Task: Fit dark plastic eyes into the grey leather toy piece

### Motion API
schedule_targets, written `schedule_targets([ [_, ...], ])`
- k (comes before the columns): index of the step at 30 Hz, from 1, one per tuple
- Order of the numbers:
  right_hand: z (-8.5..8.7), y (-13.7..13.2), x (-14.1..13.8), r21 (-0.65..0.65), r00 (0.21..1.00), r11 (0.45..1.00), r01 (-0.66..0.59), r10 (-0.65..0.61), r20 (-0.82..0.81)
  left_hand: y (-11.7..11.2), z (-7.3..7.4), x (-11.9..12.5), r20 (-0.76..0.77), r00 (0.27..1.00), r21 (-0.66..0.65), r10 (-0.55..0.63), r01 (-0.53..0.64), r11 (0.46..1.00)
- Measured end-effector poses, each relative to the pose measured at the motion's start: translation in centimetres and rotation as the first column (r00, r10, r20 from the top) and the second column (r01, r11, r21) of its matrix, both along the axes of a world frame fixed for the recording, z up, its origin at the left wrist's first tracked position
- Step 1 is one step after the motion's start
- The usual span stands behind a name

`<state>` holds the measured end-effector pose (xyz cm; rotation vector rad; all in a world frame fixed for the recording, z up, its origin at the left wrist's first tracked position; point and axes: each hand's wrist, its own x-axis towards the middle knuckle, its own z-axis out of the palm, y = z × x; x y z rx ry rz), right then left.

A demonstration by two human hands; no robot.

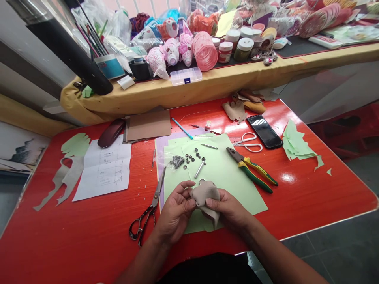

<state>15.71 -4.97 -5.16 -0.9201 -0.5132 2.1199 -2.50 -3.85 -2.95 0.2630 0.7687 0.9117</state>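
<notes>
Between my two hands is a folded beige leather piece (207, 193), held above the near edge of the green paper (242, 189). My left hand (177, 209) pinches its left edge between thumb and fingers. My right hand (229, 207) grips its right side, thumb on top and fingers hidden behind. A ring-like edge shows at the leather's top. Just beyond the hands a short metal rod (199, 169) lies on the paper, with several dark snap fasteners (192, 159) around it. More of them sit in a clear plastic bag (177, 161).
Large scissors (154, 203) lie left of my hands; pliers (251, 169) lie to the right. Farther off are white-handled scissors (248, 142), a phone (265, 131), a blue pen (181, 128), brown sheets (148, 126) and a glasses case (111, 133). A crowded shelf (177, 94) borders the red table's back.
</notes>
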Motion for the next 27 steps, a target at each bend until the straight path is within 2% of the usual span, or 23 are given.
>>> schedule_targets([
  [6, -0.4, -0.1, 0.0, -0.012, 0.998, 1.0, 0.019, -0.019, -0.059, 0.0, 0.1, 0.3, -0.052, 0.998, 0.047, 0.021, -0.018, 0.999],
  [13, -0.1, -0.3, 0.2, -0.014, 0.999, 1.0, -0.019, 0.018, -0.044, -0.3, 0.7, -0.4, 0.001, 0.998, 0.014, -0.062, 0.062, 0.998],
  [20, 0.1, -0.4, 0.4, 0.012, 0.998, 0.999, -0.045, 0.045, -0.044, -0.7, 1.2, -0.6, 0.15, 0.988, -0.076, -0.041, 0.053, 0.996],
  [27, 0.1, -0.5, 0.3, -0.015, 0.997, 0.997, -0.073, 0.073, -0.026, -0.3, 1.5, -0.9, 0.124, 0.989, -0.155, -0.074, 0.093, 0.983],
])
